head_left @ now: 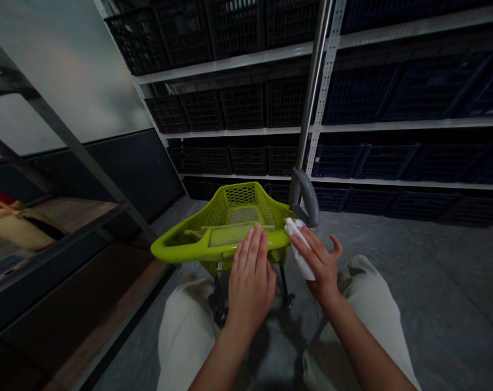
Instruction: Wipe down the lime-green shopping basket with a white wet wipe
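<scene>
A small lime-green shopping cart (185, 251) stands between my knees, its handle bar facing me. On the panel in the middle of the handle, my left hand (251, 271) lies flat with its fingers stretched out. My right hand (318, 262) presses a white cloth or tissue (301, 255) against the right end of the handle. A grey curved piece (309, 198) rises at the cart's right side, at the foot of a metal pole (311, 92). My palms and part of the cloth are hidden.
Ahead stand white-framed shelves (238, 132) with rows of black crates (242, 106) and blue crates (360, 92). To the left is a metal rack (79, 206) with wooden boards, holding a beige and red item (22, 222). The floor (425, 260) is grey tile.
</scene>
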A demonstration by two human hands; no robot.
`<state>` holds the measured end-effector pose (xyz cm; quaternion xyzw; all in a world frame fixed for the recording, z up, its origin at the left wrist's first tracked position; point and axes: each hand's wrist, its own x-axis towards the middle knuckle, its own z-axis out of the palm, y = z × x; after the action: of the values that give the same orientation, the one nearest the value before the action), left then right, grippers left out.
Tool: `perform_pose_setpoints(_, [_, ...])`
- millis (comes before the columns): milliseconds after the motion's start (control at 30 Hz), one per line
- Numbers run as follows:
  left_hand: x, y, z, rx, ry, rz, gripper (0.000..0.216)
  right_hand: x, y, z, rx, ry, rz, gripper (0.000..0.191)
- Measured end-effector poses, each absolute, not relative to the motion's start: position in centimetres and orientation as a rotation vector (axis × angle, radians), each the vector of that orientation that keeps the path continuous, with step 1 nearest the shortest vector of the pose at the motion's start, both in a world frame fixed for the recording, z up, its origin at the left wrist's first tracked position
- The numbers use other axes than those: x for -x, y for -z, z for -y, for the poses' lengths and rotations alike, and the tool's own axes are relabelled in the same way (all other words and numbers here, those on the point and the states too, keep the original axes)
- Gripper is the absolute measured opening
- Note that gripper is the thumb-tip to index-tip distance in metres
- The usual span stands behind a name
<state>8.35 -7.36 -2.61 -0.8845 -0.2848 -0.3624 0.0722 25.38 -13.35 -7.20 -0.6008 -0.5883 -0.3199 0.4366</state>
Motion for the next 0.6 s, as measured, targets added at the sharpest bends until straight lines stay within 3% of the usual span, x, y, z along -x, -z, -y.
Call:
perform_pose_setpoints(233, [-8.7, 2.7, 7.6, 2.678, 1.028, 0.841, 0.063, -23.5, 7.2, 12.6, 1.539, 0.766, 1.270, 0.044])
perform_pose_setpoints(367, [-9.2, 3.0, 7.5, 2.674, 1.029, 0.846, 0.062, -22.1, 7.2, 12.4, 1.571, 0.743, 1.467, 0.047])
perform_pose_setpoints(600, [-9.5, 3.3, 7.1, 2.700, 0.985, 0.835, 0.070, -26.5, 7.9, 13.7, 1.607, 0.801, 1.318, 0.050])
